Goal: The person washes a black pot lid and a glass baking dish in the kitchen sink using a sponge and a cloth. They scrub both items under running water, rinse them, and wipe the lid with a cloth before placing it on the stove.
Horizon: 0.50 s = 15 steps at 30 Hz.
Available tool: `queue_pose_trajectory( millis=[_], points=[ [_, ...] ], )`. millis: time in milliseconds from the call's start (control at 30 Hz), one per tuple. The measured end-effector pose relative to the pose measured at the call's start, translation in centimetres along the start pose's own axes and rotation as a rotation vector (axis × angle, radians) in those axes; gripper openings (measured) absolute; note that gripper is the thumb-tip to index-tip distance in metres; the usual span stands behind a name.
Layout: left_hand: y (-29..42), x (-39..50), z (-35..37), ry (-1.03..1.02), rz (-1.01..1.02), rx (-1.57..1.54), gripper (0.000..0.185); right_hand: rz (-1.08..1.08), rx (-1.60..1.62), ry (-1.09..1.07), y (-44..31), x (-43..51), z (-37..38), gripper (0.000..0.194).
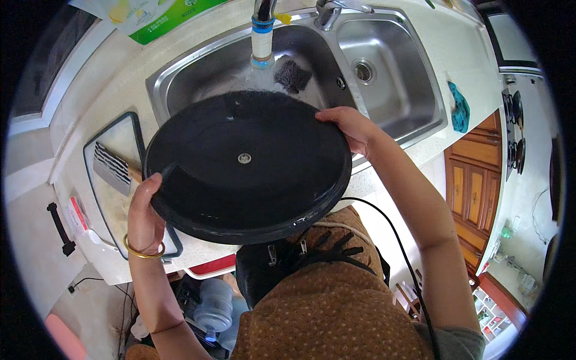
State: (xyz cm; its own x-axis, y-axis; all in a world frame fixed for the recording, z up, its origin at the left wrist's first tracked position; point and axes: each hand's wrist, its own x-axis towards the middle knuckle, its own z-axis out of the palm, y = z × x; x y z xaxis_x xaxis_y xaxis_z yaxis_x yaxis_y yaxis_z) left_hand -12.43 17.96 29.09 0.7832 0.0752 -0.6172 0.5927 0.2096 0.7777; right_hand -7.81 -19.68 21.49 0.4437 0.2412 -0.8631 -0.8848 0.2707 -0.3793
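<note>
Both my hands hold a large, round, black tray-like vessel (pixel 252 180) by opposite sides of its rim. A small pale metal disc (pixel 244 158) sits at its middle, and wet glints show along the near rim. My left hand (pixel 146 211), with a gold bangle at the wrist, grips the left edge with the thumb on top. On the upper right edge is my right hand (pixel 348 128), its fingers mostly hidden underneath. Behind the far rim, water runs from a faucet with a white filter nozzle (pixel 262 45) into the steel sink (pixel 207 58). A dark scouring pad (pixel 292 74) lies in that basin.
Left of the vessel, a cleaver (pixel 112 168) rests on a dark-rimmed cutting board (pixel 108 130). A second basin (pixel 382 54) adjoins on the right, with a teal cloth (pixel 459 108) on the counter beyond. A black cable (pixel 396 216) hangs by my right arm.
</note>
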Motion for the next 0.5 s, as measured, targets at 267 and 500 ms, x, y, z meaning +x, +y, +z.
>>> queue_pose_trajectory(
  millis=[267,500],
  points=[
    [4.1,-1.3,-0.1,-0.115,-0.113,-0.036,0.039,0.139,0.144,-0.204,2.1,-3.0,0.3,0.027],
    [3.6,-5.1,-2.9,-0.039,-0.025,-0.053,0.044,-0.205,0.144,-0.219,3.1,-9.1,3.7,0.026]
  ],
)
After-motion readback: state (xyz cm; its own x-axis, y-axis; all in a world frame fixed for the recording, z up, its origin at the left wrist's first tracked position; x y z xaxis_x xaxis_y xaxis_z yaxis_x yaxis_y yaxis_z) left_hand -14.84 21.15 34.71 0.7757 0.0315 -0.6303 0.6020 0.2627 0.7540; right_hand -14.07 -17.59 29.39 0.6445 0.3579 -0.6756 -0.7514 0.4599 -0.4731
